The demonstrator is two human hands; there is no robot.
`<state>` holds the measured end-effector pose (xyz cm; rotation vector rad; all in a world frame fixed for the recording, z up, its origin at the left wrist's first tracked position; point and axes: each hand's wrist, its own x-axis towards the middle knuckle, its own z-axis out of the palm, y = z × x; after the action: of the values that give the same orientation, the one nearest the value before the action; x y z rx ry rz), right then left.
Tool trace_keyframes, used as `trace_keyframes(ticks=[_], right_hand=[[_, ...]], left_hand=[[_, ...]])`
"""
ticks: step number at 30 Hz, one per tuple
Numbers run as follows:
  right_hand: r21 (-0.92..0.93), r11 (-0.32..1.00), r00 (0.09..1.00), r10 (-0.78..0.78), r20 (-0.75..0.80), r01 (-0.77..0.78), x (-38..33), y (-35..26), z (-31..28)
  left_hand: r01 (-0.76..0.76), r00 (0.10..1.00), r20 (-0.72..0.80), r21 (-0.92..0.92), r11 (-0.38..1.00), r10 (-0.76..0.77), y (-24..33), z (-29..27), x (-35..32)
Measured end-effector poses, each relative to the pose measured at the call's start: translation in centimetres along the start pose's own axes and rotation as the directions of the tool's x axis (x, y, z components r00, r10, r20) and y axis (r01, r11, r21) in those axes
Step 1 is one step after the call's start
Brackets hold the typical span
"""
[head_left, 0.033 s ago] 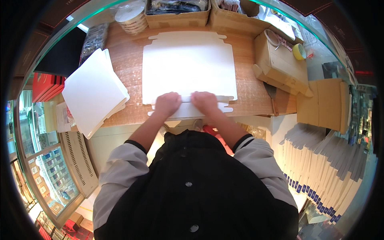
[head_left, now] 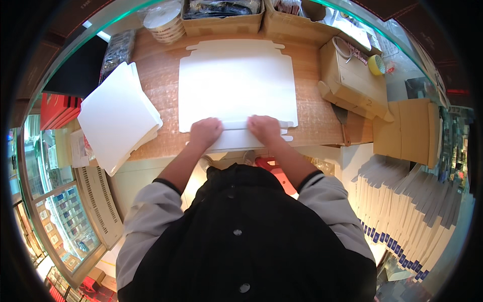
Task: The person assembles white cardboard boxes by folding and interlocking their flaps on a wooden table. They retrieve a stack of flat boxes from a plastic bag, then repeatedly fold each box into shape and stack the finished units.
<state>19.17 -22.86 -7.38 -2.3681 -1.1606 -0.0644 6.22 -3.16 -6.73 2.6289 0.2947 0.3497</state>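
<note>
Left hand point(head_left: 206, 132), right hand point(head_left: 264, 131) curled over near fold of white sheet point(head_left: 237, 83), most lying beyond; cannot tell if pinching.

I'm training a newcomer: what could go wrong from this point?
With the left hand and right hand on the flat white rectangular cardboard sheet, uneven pressure could skew it. The fanned stack of white cardboard sheets pokes past the front edge of the brown wooden table, so a nudge might tip it.

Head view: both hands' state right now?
Left hand: closed, on the near fold of the white sheet; pinching unclear.
Right hand: closed, on the same fold; pinching unclear.
</note>
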Motion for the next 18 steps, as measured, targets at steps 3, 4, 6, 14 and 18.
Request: trace_keyframes(ticks=[3,4,6,14,18], right_hand=[[-0.142,0.984,0.994,0.106,-0.022,-0.108,-0.3,3.5,-2.6],[-0.14,0.984,0.993,0.108,-0.043,-0.113,-0.7,3.5,-2.6],[-0.145,0.981,0.99,0.12,-0.08,-0.13,-0.9,3.4,-2.6],[0.208,0.873,0.895,0.444,0.036,-0.441,0.8,4.0,-7.2],[0.48,0.614,0.704,0.71,0.011,-0.627,1.6,7.8,-12.2]], left_hand=[[0.0,0.998,-0.057,0.073,0.997,0.004,-1.4,-0.6,-0.3],[0.026,0.999,-0.026,0.085,0.996,-0.024,-1.3,-0.5,-0.3],[0.072,0.997,0.027,0.111,0.991,-0.075,-0.7,-0.9,-0.2],[-0.234,0.971,-0.019,0.086,0.968,0.237,3.1,-1.5,0.3],[-0.338,0.937,0.124,0.079,0.938,0.327,3.5,-3.9,0.8]])
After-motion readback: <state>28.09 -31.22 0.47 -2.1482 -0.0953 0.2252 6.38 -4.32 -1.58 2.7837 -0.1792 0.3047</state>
